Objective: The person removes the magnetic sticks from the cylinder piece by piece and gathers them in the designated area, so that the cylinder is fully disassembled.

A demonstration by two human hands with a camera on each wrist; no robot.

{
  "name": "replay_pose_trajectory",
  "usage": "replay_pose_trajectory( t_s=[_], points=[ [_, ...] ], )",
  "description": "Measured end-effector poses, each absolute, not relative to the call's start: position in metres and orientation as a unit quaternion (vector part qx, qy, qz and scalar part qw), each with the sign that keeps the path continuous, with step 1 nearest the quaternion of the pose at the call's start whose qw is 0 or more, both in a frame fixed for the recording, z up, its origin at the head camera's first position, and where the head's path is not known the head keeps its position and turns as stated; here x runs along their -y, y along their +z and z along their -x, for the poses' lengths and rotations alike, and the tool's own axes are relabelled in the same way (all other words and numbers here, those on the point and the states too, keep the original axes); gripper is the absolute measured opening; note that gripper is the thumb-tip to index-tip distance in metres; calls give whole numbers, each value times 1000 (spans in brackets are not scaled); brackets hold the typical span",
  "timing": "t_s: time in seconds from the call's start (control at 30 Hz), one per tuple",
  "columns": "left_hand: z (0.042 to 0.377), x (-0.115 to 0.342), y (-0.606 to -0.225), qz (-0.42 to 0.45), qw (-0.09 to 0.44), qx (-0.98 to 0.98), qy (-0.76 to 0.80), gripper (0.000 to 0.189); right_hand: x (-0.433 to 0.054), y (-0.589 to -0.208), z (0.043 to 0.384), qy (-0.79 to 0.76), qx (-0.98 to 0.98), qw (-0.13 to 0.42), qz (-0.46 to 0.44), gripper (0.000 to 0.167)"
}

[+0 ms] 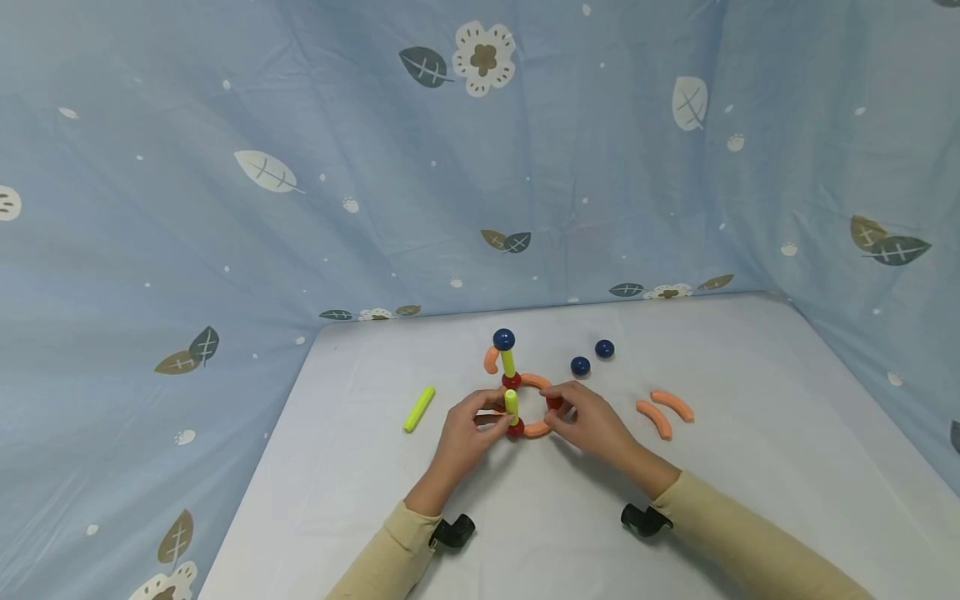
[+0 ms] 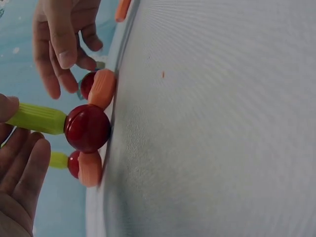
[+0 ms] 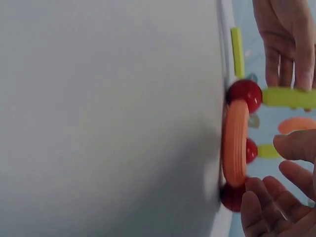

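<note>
In the head view, curved orange pieces (image 1: 536, 430) and red balls form a ring lying on the table. An upright yellow-green rod (image 1: 512, 405) stands on the front red ball (image 2: 88, 128). My left hand (image 1: 463, 433) pinches that rod, its thumb near the top end. Behind it, a second yellow-green rod (image 1: 508, 363) rises from the rear red ball (image 1: 512, 381) and carries a blue ball (image 1: 504, 339). On the ring's right side, my right hand (image 1: 592, 421) surrounds another red ball (image 3: 232, 197) with loosely bent fingers, fingertips right at it and thumb apart.
A loose yellow-green rod (image 1: 419, 409) lies to the left. Two blue balls, one nearer (image 1: 581, 366), sit behind the right hand. Two curved orange pieces (image 1: 655, 419) lie farther right, and another orange piece (image 1: 491, 360) is behind the ring. A blue patterned curtain (image 1: 420, 183) borders the white table.
</note>
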State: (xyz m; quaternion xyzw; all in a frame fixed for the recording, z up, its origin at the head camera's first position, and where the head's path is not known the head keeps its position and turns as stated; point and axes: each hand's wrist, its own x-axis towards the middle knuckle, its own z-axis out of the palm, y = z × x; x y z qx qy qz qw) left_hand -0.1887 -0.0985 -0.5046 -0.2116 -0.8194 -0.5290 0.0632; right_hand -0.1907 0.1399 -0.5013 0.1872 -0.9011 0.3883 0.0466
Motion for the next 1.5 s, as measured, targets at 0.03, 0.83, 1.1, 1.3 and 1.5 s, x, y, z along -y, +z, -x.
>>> replay_pose_trajectory(
  t_s=[0.03, 0.83, 1.1, 1.3, 1.5],
  points=[
    [189, 99, -505, 212, 64, 822, -525, 33, -137, -503, 189, 391, 898, 48, -196, 38],
    [189, 99, -506, 217, 67, 823, -520, 23, -102, -507, 187, 378, 908, 4, -180, 30],
    [191, 99, -510, 213, 59, 832, -509, 24, -99, -510, 190, 364, 914, 11, -179, 24],
    [192, 99, -512, 213, 61, 838, -499, 22, -98, -508, 190, 370, 913, 5, -174, 23],
    [191, 99, -511, 210, 59, 843, -491, 21, -98, -509, 190, 370, 912, 6, -176, 23]
  ],
)
